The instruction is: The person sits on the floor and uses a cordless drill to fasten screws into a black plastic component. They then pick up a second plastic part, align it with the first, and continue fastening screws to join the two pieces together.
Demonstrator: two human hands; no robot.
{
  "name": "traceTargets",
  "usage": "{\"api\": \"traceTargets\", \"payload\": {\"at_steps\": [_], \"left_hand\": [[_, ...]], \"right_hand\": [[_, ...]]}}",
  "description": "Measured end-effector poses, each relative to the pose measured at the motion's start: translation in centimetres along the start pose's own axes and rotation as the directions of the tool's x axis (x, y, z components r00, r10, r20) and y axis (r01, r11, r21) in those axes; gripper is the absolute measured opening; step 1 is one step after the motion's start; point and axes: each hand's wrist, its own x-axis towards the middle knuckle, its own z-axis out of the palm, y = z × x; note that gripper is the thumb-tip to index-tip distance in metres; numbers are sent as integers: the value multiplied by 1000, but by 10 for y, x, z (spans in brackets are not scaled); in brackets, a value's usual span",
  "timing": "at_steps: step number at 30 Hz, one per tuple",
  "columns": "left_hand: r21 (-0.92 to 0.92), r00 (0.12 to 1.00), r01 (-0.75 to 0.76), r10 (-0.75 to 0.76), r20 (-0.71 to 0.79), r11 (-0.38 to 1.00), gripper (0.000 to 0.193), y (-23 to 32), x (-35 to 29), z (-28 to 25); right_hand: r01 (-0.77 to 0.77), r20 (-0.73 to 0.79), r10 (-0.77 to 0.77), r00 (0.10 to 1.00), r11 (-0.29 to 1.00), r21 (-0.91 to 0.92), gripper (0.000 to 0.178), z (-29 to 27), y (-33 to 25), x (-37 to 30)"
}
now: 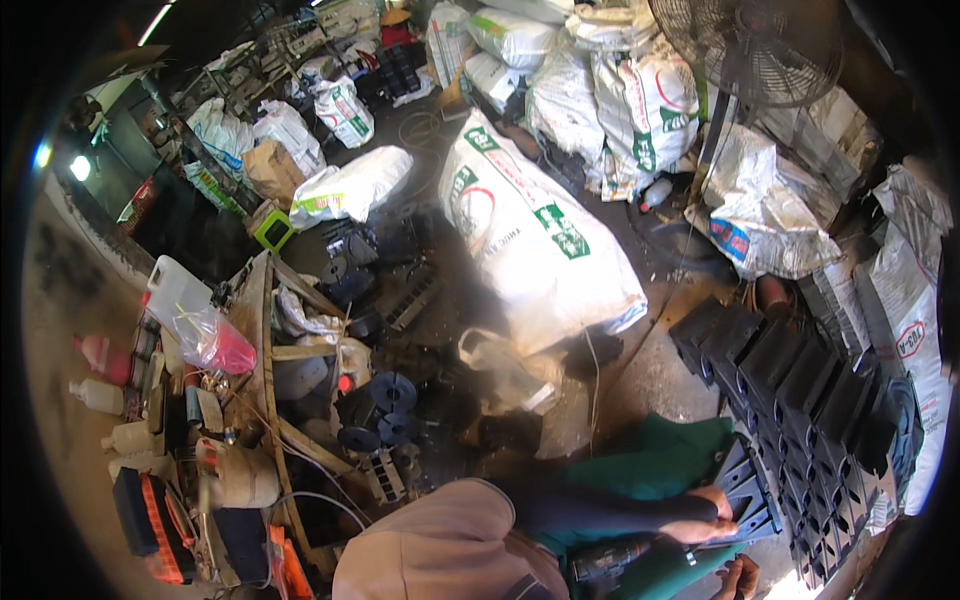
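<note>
**Hands at Work on a Black Slotted Panel in a Sack-Filled Workshop**

A seated person's left hand (pixel 703 517), reached by a dark sleeve (pixel 610 508), grasps the near edge of a black slotted panel (pixel 752 492) toward four o'clock in the head view, its fingers bent over the rim. The right hand (pixel 738 578) is at five o'clock from the left, close to the lower border and apart from the panel; its fingers are curled, but whether they pinch anything small cannot be told. Green trousers (pixel 650 452) spread beneath the forearm, and what looks like a dark power tool (pixel 605 562) lies by the lap at five o'clock. Just beside the panel, between three and four o'clock, rises a stack of black parts (pixel 800 430) in leaning rows. A large white sack (pixel 570 260) with green and red print lies just off centre toward one o'clock; farther out, between one and two, stands a wire-caged fan (pixel 765 50). Black spools (pixel 393 392) sit between seven and eight o'clock, while at nine a clear bag of pink contents (pixel 225 345) leans against a pale jug (pixel 180 285).
</note>
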Motion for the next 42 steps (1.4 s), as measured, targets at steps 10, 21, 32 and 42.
{"api": "traceTargets", "payload": {"at_steps": [10, 21, 32, 42], "left_hand": [[-94, 947, -318, 310, -87, 943, 21, -43, 48, 47], [212, 975, -202, 216, -44, 956, 24, -3, 26, 27], [-341, 986, -164, 146, -78, 926, 15, -17, 27, 15], [101, 885, -312, 327, -330, 945, 13, -16, 28, 16]], "right_hand": [[-2, 120, -6, 993, 997, 72, 45, 5, 3, 20], [53, -58, -54, 997, 998, -16, 35, -2, -5, 22], [74, -188, -80, 979, 996, -41, 19, -16, -4, 31], [-76, -136, 72, 988, 997, -27, 9, -17, -6, 42]]}}
